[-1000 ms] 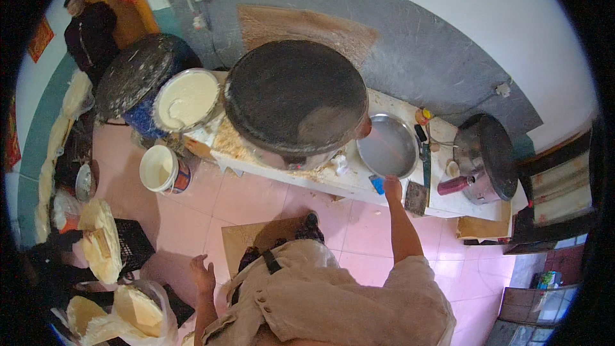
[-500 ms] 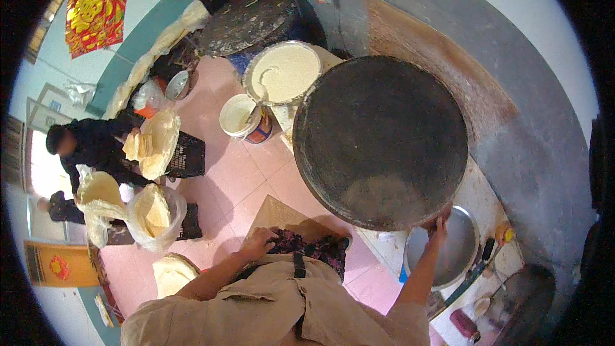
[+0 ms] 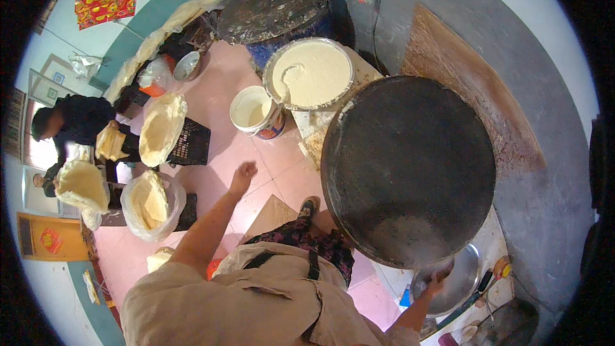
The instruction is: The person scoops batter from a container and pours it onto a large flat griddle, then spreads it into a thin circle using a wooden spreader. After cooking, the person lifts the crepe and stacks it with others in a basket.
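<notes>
My left hand [image 3: 245, 173], fingers loosely curled and apart, hangs over the pink floor with nothing in it. My right hand [image 3: 437, 285] is at the near rim of the big round black griddle [image 3: 408, 160], over a steel pan [image 3: 460, 288]; its fingers are shadowed and blurred. A small blue object [image 3: 405, 296] lies beside the pan. Beyond the griddle, a tub of pale batter [image 3: 320, 74] holds a submerged utensil, and a white bucket [image 3: 248, 107] stands below it on the floor.
A co-worker [image 3: 86, 118] in dark clothes bends over stacked pale sheets [image 3: 160, 129] and bagged ones [image 3: 150, 205] on black crates at the left. A large lidded drum [image 3: 275, 13] stands at the back. A dark pot [image 3: 506, 323] is at the lower right.
The view has swung left, bringing the co-worker in fully. My left hand has moved from my waist out over the floor; my right hand stays near the griddle's rim and pan.
</notes>
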`<state>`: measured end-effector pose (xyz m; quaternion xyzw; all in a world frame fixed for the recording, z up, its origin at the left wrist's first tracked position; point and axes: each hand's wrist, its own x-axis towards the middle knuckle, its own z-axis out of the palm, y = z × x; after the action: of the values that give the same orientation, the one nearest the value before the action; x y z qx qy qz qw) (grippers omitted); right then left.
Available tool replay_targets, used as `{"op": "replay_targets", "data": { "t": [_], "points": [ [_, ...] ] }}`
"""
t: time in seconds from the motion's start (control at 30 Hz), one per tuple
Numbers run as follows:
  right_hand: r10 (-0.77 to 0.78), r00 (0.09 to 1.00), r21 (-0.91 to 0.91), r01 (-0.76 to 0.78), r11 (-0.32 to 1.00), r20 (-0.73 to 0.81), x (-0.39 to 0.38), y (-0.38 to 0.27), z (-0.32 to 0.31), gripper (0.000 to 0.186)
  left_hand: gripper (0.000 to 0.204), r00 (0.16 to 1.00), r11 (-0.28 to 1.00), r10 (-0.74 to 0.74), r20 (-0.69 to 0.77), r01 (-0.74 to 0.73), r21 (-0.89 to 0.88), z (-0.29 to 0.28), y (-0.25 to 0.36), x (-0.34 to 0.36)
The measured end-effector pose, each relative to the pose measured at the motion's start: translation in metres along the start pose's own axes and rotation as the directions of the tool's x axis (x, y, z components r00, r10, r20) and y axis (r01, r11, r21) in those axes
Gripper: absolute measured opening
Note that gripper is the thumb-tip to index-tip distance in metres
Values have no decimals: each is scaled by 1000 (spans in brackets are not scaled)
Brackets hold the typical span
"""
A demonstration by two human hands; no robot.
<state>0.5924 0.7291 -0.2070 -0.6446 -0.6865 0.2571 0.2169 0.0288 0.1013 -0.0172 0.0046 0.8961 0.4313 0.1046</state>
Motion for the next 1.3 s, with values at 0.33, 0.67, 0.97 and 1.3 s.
{"op": "replay_targets", "data": {
  "t": [0.33, 0.67, 0.97, 1.3],
  "points": [
    [115, 991, -81, -121, 989, -73, -69, -165, -69, 60, 32, 640, 509, -211, 739, 717, -476, 27, 85, 211],
    [-56, 982, -173, 24, 985, -182, -76, -184, -76, 52, 13, 743, 552, -272, 611, 641, -534, 12, 144, 239],
    [-85, 991, -222, 61, 973, -100, -63, -210, -90, 47, 61, 809, 624, 466, 358, -588, 515, -66, 135, 300],
    [24, 999, -286, -11, 958, 41, -98, -256, -94, 47, 53, 733, 55, 480, 482, -574, 817, -48, 140, 434]
  ]
}}
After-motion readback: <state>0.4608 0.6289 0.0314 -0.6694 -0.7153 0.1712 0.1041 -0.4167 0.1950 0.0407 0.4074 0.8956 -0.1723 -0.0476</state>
